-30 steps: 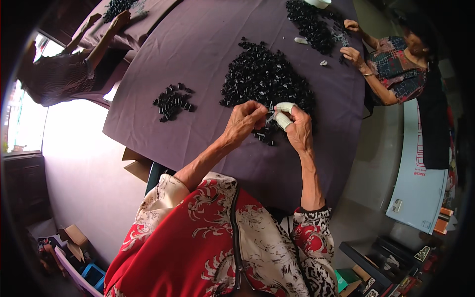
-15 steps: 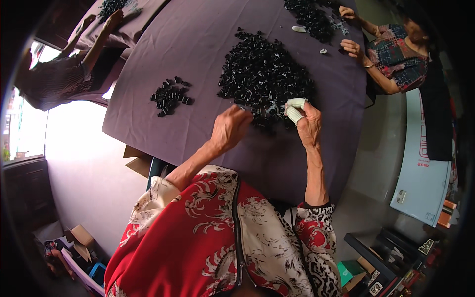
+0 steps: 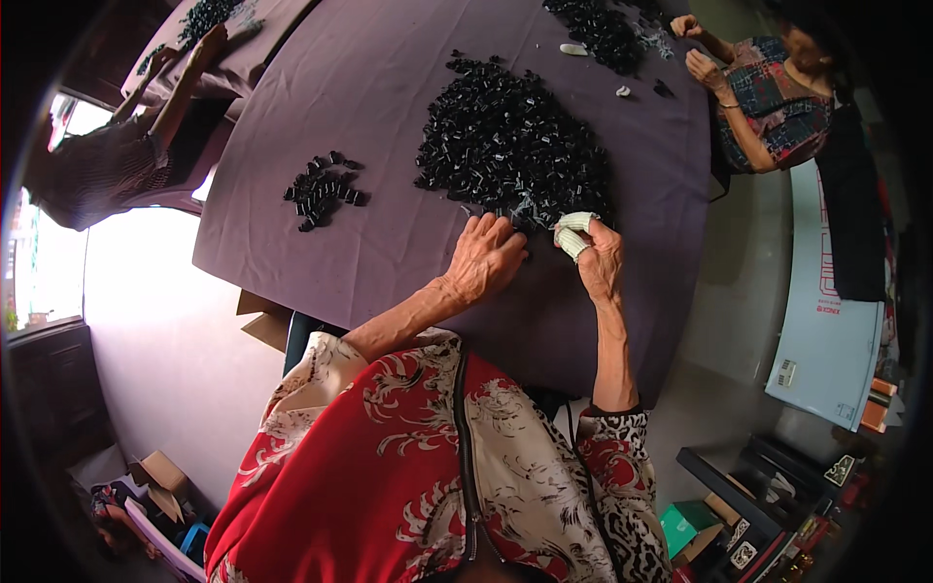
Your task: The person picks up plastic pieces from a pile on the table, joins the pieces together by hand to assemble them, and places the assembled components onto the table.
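Note:
A large heap of small black plastic pieces [image 3: 515, 136] lies on the cloth-covered table [image 3: 330, 107] in front of me. At its near edge, my left hand [image 3: 489, 255] is closed with the fingers curled down; what they hold is hidden. Close by on the right, my right hand [image 3: 601, 260] pinches with thumb and forefinger, both in white ribbed finger covers [image 3: 573, 233]. Anything between those tips is too small to make out. Translucent scraps [image 3: 528, 208] lie on the heap's near side between the hands. A small group of black pieces [image 3: 324, 192] sits apart on the left.
Across the table at the right, a person [image 3: 777, 107] handles another black heap [image 3: 603, 34]. A loose finger cover [image 3: 573, 49] and a small white piece [image 3: 623, 91] lie near it. At a second table, another person [image 3: 107, 170] works. Cardboard boxes [image 3: 264, 321] stand below the table's left edge.
My left hand has moved right and slightly nearer to my right hand. My right hand stays in its pinch at the heap. The whole view has shifted a little.

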The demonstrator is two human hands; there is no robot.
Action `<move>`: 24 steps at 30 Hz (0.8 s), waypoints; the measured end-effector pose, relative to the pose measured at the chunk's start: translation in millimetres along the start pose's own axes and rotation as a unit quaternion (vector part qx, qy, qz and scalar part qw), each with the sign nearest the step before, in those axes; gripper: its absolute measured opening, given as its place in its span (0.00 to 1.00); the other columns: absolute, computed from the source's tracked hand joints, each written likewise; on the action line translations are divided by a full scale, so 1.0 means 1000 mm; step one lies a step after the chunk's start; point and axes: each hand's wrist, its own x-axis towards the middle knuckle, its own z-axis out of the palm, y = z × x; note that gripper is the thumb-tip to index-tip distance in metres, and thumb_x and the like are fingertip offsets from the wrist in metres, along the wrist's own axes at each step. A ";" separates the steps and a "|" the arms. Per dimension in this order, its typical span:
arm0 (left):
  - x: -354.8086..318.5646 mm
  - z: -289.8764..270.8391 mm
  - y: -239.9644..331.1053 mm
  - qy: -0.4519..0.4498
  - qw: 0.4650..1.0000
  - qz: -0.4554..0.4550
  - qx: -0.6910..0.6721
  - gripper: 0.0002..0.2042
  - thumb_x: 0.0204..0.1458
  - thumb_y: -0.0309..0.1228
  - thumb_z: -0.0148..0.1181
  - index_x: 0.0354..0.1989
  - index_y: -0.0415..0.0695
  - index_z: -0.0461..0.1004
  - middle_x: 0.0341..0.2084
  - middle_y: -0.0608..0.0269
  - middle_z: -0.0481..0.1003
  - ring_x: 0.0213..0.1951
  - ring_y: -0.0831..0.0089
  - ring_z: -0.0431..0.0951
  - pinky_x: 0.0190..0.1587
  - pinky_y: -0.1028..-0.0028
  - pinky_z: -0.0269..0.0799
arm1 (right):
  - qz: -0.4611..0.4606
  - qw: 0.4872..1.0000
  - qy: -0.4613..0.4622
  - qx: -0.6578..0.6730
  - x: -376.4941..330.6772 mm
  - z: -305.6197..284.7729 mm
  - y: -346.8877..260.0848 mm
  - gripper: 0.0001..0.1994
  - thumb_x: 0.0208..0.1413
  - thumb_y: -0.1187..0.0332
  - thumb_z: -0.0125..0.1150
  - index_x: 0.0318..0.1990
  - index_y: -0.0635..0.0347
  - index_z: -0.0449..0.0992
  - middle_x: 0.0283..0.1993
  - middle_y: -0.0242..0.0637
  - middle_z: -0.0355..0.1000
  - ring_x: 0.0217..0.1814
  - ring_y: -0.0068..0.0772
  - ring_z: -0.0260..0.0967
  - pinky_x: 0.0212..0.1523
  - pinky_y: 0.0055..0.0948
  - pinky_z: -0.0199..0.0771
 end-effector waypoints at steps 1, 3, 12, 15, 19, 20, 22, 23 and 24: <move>-0.002 -0.002 0.000 0.002 1.000 0.006 -0.008 0.08 0.38 0.30 0.61 0.28 0.45 0.70 0.25 0.62 0.63 0.31 0.65 0.63 0.33 0.68 0.57 | 0.003 1.000 0.002 0.001 -0.001 0.000 0.000 0.07 0.48 0.74 0.52 0.34 0.65 0.73 0.29 0.31 0.71 0.31 0.19 0.67 0.35 0.18 0.66; -0.013 -0.005 -0.003 -0.012 1.000 -0.001 0.000 0.08 0.38 0.30 0.61 0.27 0.45 0.70 0.25 0.62 0.63 0.32 0.65 0.63 0.33 0.68 0.57 | 0.014 0.999 0.010 0.030 -0.002 0.000 0.001 0.06 0.48 0.75 0.51 0.33 0.65 0.73 0.29 0.31 0.71 0.31 0.19 0.67 0.35 0.18 0.66; -0.033 -0.017 -0.025 -0.010 0.996 -0.038 0.081 0.07 0.39 0.31 0.60 0.24 0.46 0.67 0.25 0.62 0.63 0.31 0.64 0.63 0.32 0.67 0.56 | 0.012 0.999 0.009 0.044 -0.005 0.008 0.007 0.05 0.45 0.78 0.55 0.32 0.64 0.74 0.27 0.32 0.72 0.28 0.18 0.67 0.30 0.18 0.67; -0.027 -0.016 -0.018 -0.003 0.998 -0.031 0.059 0.08 0.39 0.32 0.61 0.25 0.46 0.68 0.24 0.62 0.63 0.31 0.64 0.63 0.33 0.67 0.56 | 0.018 0.999 0.007 0.042 -0.006 0.011 0.005 0.05 0.45 0.78 0.55 0.31 0.65 0.74 0.27 0.32 0.72 0.28 0.18 0.67 0.30 0.18 0.67; -0.018 -0.009 -0.015 -0.005 0.999 -0.037 0.039 0.09 0.38 0.33 0.62 0.26 0.47 0.69 0.25 0.63 0.63 0.32 0.66 0.63 0.33 0.67 0.55 | 0.021 0.999 0.001 0.030 -0.006 0.015 -0.002 0.05 0.44 0.78 0.54 0.31 0.64 0.74 0.27 0.32 0.72 0.27 0.18 0.67 0.30 0.18 0.67; -0.017 -0.006 -0.015 -0.009 0.998 -0.042 0.038 0.08 0.39 0.33 0.61 0.26 0.47 0.69 0.25 0.63 0.63 0.32 0.66 0.63 0.33 0.67 0.55 | 0.017 0.999 -0.001 0.029 -0.006 0.016 -0.002 0.05 0.44 0.78 0.54 0.30 0.65 0.74 0.27 0.32 0.72 0.27 0.18 0.67 0.30 0.18 0.67; -0.014 -0.001 -0.017 -0.001 0.999 -0.034 0.043 0.08 0.39 0.33 0.61 0.26 0.47 0.70 0.25 0.63 0.63 0.32 0.66 0.63 0.34 0.67 0.55 | 0.009 1.000 -0.004 0.028 -0.006 0.016 -0.002 0.05 0.44 0.78 0.54 0.30 0.65 0.74 0.27 0.32 0.72 0.27 0.19 0.67 0.30 0.18 0.67; -0.012 0.000 -0.017 0.005 0.999 -0.024 0.047 0.08 0.39 0.34 0.61 0.26 0.47 0.70 0.25 0.63 0.63 0.32 0.66 0.63 0.34 0.67 0.55 | 0.012 1.000 0.000 0.027 -0.007 0.017 -0.001 0.05 0.44 0.78 0.54 0.30 0.64 0.74 0.27 0.32 0.72 0.27 0.19 0.67 0.30 0.19 0.67; -0.011 0.000 -0.017 0.008 0.999 -0.024 0.048 0.08 0.39 0.34 0.61 0.26 0.47 0.70 0.25 0.63 0.63 0.32 0.66 0.63 0.34 0.67 0.55 | 0.014 1.000 0.004 0.027 -0.007 0.017 0.000 0.05 0.44 0.78 0.54 0.30 0.64 0.74 0.27 0.33 0.72 0.27 0.20 0.67 0.29 0.19 0.67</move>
